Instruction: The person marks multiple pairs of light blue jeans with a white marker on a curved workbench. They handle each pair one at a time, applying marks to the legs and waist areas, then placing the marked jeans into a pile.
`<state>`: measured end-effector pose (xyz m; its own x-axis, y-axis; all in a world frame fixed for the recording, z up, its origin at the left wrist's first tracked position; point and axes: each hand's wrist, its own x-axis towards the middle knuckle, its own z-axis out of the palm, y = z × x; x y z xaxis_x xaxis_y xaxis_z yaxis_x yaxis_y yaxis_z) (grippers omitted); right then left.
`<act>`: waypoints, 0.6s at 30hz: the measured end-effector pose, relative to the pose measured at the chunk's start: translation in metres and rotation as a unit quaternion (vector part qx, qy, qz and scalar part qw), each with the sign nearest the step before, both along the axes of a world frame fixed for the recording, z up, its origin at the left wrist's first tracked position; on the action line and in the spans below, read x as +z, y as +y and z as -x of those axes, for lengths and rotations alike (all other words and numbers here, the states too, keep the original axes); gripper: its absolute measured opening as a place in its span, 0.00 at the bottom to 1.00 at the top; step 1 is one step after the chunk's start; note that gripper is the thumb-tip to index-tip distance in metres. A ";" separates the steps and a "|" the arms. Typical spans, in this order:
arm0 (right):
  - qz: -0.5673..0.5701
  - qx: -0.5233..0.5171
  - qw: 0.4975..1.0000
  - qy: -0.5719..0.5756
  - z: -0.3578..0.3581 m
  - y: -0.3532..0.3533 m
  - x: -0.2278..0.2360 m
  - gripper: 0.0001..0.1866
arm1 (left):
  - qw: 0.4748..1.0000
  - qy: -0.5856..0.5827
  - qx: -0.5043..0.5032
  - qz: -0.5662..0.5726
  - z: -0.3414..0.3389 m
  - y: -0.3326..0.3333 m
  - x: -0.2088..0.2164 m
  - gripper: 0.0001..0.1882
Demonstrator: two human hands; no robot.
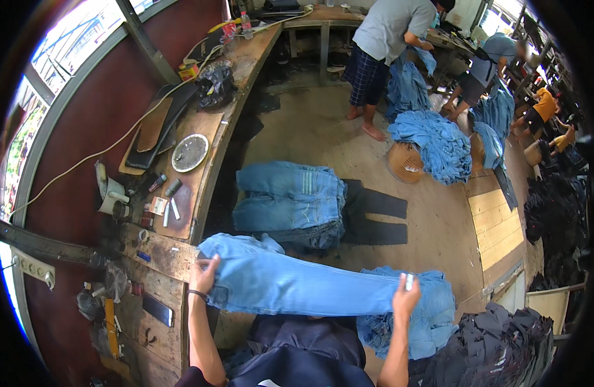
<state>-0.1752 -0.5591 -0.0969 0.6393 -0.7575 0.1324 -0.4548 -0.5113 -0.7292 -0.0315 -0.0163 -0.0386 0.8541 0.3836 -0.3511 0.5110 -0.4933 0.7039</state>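
Note:
A pair of light blue jeans (pixel 303 284) is stretched sideways in front of me, held up between both hands. My left hand (pixel 204 276) grips the wider end, its fingers closed on the denim. At the narrower leg end, my right hand (pixel 406 298) is closed on the cloth. A small white piece (pixel 409 281) also shows at the right hand's fingertips; its kind is unclear. Beyond the jeans, a flat stack of blue jeans (pixel 284 200) lies on the floor, partly over dark trousers (pixel 381 213). Close to my right hand is a heap of blue denim (pixel 432 309).
A wooden bench (pixel 161 255) runs along my left, carrying a phone (pixel 157 310), a round tray (pixel 190 152) and white sticks (pixel 175 208). Dark cloth pieces (pixel 497 348) are heaped at lower right. Several people work beyond, near a denim-topped basket (pixel 405 162).

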 end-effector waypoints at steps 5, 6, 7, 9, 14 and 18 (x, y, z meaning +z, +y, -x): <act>0.110 -0.136 0.984 0.035 0.062 -0.159 0.004 0.24 | 0.937 0.180 0.003 0.298 0.061 -0.163 -0.013 0.25; 0.138 -0.141 0.980 0.017 0.076 -0.195 0.010 0.25 | 0.902 0.194 0.020 0.386 0.081 -0.217 -0.021 0.26; 0.178 -0.143 0.972 0.061 0.093 -0.230 0.020 0.26 | 0.901 0.194 -0.092 0.377 0.087 -0.268 -0.032 0.26; 0.231 -0.189 0.947 0.116 0.124 -0.302 0.051 0.30 | 0.833 0.085 -0.239 0.492 0.087 -0.361 -0.045 0.28; 0.308 -0.255 0.895 0.195 0.205 -0.434 0.145 0.35 | 0.850 -0.083 -0.391 0.342 0.027 -0.498 -0.021 0.16; 0.340 -0.223 0.895 0.186 0.214 -0.436 0.142 0.32 | 0.867 -0.204 -0.359 0.280 -0.031 -0.484 -0.006 0.12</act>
<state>-0.3888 -0.9947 0.0450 0.3899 -0.7738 0.4993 -0.8704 -0.4867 -0.0746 -0.0004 -0.5002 -0.0445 0.8991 -0.4311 0.0766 -0.1335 -0.1031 0.9857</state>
